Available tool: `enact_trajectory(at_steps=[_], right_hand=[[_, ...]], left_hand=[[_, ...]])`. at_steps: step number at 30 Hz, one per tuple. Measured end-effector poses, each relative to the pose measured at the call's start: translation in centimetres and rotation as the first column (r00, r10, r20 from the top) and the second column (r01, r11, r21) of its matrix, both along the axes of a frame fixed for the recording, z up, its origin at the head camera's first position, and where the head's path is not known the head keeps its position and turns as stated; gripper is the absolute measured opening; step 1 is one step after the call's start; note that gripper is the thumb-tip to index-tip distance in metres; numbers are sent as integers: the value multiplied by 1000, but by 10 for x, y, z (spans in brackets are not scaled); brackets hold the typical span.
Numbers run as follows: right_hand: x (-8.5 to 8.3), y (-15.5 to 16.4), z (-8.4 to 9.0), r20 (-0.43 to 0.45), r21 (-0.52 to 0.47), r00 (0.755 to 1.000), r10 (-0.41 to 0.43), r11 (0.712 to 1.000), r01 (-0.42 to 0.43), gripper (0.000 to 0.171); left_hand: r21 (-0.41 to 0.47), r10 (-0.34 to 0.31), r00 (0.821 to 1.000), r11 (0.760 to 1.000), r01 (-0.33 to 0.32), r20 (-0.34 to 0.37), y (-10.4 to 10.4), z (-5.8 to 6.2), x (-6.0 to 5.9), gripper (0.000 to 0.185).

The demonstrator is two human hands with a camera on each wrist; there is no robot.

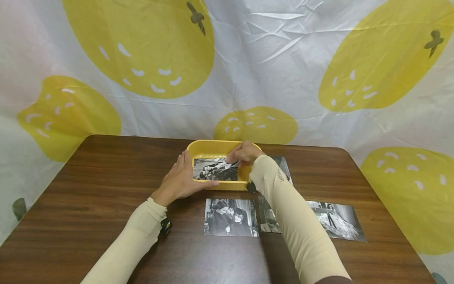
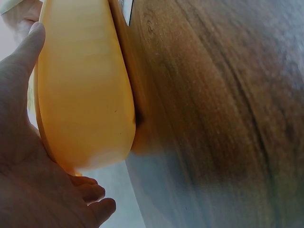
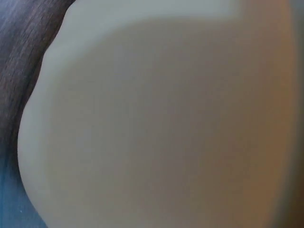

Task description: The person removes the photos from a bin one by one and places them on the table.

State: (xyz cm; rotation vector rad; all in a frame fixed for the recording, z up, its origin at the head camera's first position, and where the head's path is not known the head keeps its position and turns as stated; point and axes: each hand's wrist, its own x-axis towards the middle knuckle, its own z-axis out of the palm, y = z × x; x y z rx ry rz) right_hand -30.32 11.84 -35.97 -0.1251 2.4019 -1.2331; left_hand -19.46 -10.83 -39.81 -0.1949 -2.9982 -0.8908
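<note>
A yellow plastic tray point(image 1: 227, 186) with rounded corners stands toward the far edge of the table. Inside it lies a black-and-white photo point(image 1: 213, 170) showing a group of figures. My left hand point(image 1: 181, 179) rests against the tray's left end, fingers stretched along the outside and thumb laid over the front rim. In the left wrist view, the tray's outer wall point(image 2: 85, 85) fills the space beside the thumb. Reaching over the front right corner, my right hand point(image 1: 244, 152) pinches the photo near its upper right corner. A blurred pale surface covers most of the right wrist view.
In front of the tray lie a photo of people close together point(image 1: 231, 217), a photo partly under the right sleeve point(image 1: 268, 216), and a photo of a figure in a wide dress point(image 1: 340, 221). Another photo point(image 1: 283, 167) lies right of the tray. A lemon-printed curtain point(image 1: 255, 71) hangs behind.
</note>
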Motion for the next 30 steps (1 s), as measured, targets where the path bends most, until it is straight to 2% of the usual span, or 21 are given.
enact_trajectory(at_steps=[6, 12, 25, 30], right_hand=[[0, 4, 6, 17, 15, 1000, 8, 1000, -8, 22], [2, 10, 17, 4, -14, 1000, 1, 1000, -1, 22], [1, 34, 48, 0, -116, 995, -103, 988, 103, 30], [0, 50, 58, -39, -90, 990, -138, 987, 134, 28]], left_hand=[[10, 9, 999, 1000, -8, -44, 1, 0, 0, 143], [23, 18, 998, 1000, -16, -60, 1, 1, 0, 142], [33, 5, 999, 999, -3, -46, 1, -1, -1, 143], [22, 5, 1000, 1000, -4, -27, -1, -2, -4, 146]])
